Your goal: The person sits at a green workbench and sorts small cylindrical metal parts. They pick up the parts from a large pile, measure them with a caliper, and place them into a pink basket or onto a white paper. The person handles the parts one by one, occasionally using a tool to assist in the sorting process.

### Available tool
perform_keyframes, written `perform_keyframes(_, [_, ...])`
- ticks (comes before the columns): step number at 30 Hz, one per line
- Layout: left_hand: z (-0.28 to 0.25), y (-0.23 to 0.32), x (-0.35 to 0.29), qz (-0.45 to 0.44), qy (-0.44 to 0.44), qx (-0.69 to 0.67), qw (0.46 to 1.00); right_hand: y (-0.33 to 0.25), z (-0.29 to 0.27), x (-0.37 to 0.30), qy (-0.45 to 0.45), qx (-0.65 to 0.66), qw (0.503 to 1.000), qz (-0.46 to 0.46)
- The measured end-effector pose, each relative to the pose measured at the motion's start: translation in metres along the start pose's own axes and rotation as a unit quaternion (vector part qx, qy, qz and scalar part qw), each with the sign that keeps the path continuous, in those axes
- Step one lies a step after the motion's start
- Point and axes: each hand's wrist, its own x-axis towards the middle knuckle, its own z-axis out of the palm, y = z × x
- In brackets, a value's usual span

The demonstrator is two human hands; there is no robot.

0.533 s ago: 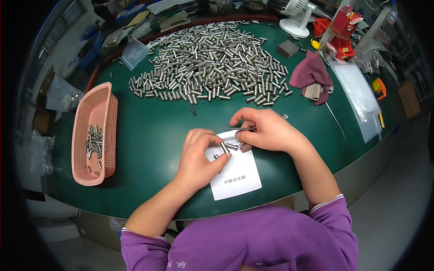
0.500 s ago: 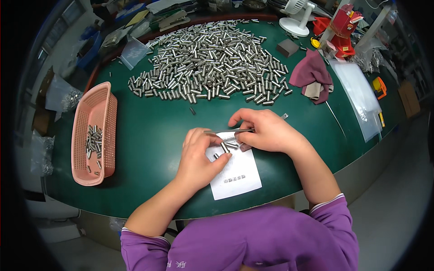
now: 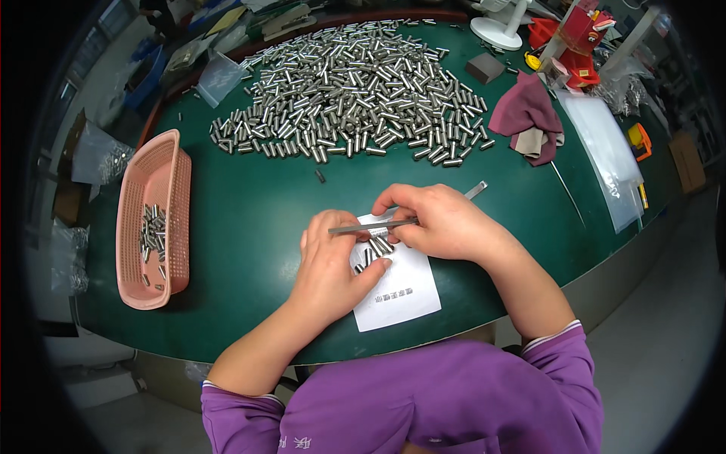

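My left hand [image 3: 327, 261] is curled around several short metal pins [image 3: 376, 247], thumb on the near side and fingers on the far side, above a printed white sheet [image 3: 401, 299]. My right hand [image 3: 442, 223] is closed on a thin grey metal strip [image 3: 363, 227], which reaches left across to the left fingers. Past the right knuckles sticks out a shiny flat end [image 3: 476, 189]; whether it belongs to the same tool is hidden. The right fingertips are partly covered by the hand.
A large heap of metal pins [image 3: 355, 91] covers the far table. At left stands a pink basket [image 3: 181, 227] holding some pins. One loose dark pin [image 3: 320, 176] lies before the heap. To the right are a maroon cloth [image 3: 522, 110], a thin rod [image 3: 567, 193] and clear plastic bags [image 3: 601, 159].
The strip's left end has swung nearer to me and now crosses over the left fingers. The pins by the left thumb have shifted and lie more side by side. The view has tilted slightly.
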Motion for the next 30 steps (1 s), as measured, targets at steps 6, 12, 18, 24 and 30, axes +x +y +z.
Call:
perform_keyframes(6, [-0.008,0.004,-0.001,-0.009,-0.03,0.002,1.0,0.001,0.002,0.0,-0.001,0.026,1.0,0.003])
perform_keyframes(12, [-0.017,0.008,-0.004,-0.023,-0.034,0.016,0.999,0.001,0.004,0.0,-0.007,0.01,1.0,-0.021])
perform_keyframes(18, [-0.037,0.012,-0.007,-0.048,-0.099,0.033,0.993,0.0,0.007,0.001,-0.004,0.015,1.0,-0.021])
perform_keyframes(24, [-0.045,0.007,-0.01,-0.02,-0.108,0.031,0.993,-0.002,0.01,0.001,-0.005,0.023,0.999,-0.022])
perform_keyframes(30, [-0.04,0.004,-0.006,-0.001,-0.106,0.005,0.994,-0.001,0.011,0.002,0.007,0.04,0.999,-0.028])
